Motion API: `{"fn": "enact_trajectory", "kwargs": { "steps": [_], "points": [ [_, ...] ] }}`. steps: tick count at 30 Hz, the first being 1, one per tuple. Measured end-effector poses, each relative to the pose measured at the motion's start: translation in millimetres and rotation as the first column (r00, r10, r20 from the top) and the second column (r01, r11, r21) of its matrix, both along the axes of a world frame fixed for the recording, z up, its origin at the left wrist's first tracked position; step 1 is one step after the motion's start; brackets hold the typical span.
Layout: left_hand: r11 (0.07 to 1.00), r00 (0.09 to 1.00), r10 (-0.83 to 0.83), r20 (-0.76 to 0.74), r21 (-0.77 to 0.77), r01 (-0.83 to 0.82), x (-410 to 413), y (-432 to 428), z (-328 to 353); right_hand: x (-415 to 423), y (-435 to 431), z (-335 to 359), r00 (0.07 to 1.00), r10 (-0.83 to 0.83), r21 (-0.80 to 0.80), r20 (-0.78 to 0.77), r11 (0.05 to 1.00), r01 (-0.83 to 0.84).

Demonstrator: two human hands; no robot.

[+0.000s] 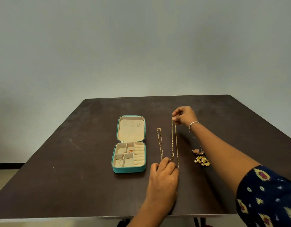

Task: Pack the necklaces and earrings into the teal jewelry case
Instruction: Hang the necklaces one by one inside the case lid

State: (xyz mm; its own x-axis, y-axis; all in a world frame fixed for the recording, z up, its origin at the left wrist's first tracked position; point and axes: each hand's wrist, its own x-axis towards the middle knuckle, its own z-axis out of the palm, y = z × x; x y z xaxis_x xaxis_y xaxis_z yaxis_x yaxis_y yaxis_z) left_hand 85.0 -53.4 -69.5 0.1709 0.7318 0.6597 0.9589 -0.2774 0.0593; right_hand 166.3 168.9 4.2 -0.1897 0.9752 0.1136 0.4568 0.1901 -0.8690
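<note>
Head view, only one. Open on dark brown matte table (92, 177): teal square zip jewelry case (128, 169), lid flat toward the far side, beige lining, divided tray nearer. In one middle compartment, small orange-gold piece (130, 151); in near-left compartment, thin chain (119, 161). Just right of case, lying straight on table, short beaded gold chain necklace (159, 143). Right of that, long gold chain necklace (172, 141), doubled into two strands, stretched away from the person. Far end pinched between thumb and fingertips of right hand (185, 116), fingers curled tight together, silver bracelet (194, 123) on wrist, navy patterned sleeve (266, 194) on upper arm. Near end at left hand (164, 169), fingers curled down, tips touching table right where both chains end; grip hidden under knuckles, cannot tell which chain is pinched, if any. Right of long chain, partly behind right forearm: gold bell-shaped earrings (197, 151), then gold sun-shaped earrings with pearl drops (203, 161), well apart from either hand's fingers.
</note>
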Motion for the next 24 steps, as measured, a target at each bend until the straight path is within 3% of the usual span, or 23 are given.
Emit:
{"fn": "enact_trajectory", "kwargs": {
  "steps": [13,24],
  "points": [
    [1.0,0.999,0.01,-0.035,-0.01,-0.011,2,3,-5,-19,3,-26,0.953,0.065,0.058,0.295,0.995,-0.086],
    [0.999,0.998,0.001,-0.067,-0.048,-0.005,0,4,-8,-19,-4,-25,0.925,0.116,0.013,0.361,0.992,-0.129]
  ]
}}
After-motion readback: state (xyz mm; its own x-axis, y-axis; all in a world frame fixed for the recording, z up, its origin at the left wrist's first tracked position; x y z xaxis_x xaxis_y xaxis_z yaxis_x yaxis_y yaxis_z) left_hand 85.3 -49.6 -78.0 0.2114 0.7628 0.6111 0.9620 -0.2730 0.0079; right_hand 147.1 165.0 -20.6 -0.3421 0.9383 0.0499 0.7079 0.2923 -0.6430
